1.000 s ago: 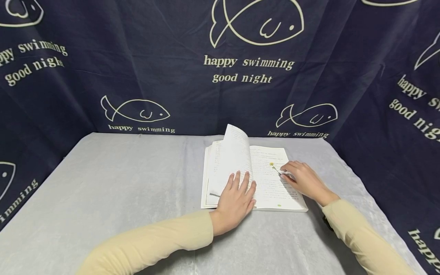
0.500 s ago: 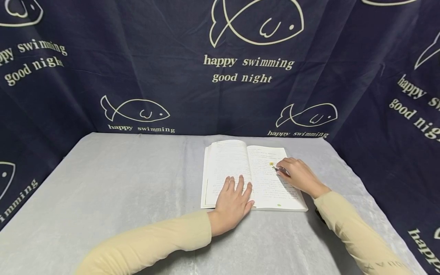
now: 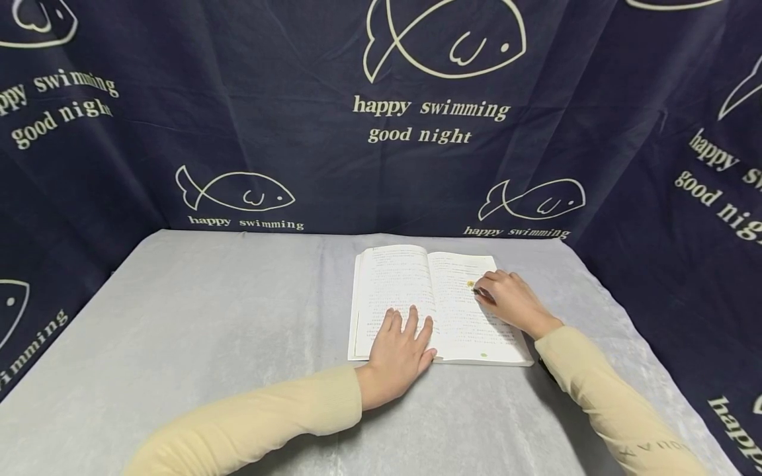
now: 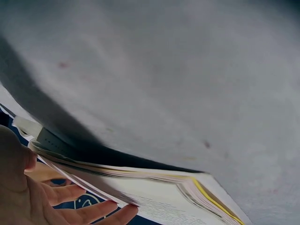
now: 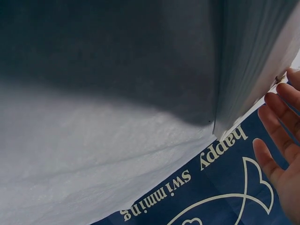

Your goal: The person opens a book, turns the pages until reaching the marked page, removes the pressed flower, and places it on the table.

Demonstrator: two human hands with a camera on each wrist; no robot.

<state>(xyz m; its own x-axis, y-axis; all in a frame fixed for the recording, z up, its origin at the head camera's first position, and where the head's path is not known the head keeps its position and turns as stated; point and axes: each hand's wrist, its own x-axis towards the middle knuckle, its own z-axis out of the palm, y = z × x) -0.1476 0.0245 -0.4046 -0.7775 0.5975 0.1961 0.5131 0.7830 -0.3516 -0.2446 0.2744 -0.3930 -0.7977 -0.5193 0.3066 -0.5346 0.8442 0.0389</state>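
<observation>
An open book (image 3: 455,330) with printed pages lies toward the right of the table. My left hand (image 3: 395,354) rests with fingers spread on the lower part of the left page, near the spine. On the right page shows a small yellow flower (image 3: 470,283) with a thin stem. My right hand (image 3: 510,301) is at that page's outer side, thumb and forefinger pinching the stem and mostly covering it. In the left wrist view, the left hand's fingers (image 4: 93,211) reach over the page block. The right wrist view has the right hand (image 5: 281,126) beside the book's edge (image 5: 253,70).
A grey cloth (image 3: 238,317) covers the table. Behind and at both sides hangs a dark blue curtain (image 3: 327,152) with fish drawings and lettering. A small green mark (image 3: 483,355) shows near the bottom of the right page.
The raised page has come down flat on the left side, covering a thin dark strip there. My left hand has slid slightly left and down; my right hand has shifted left along the stem toward the flower.
</observation>
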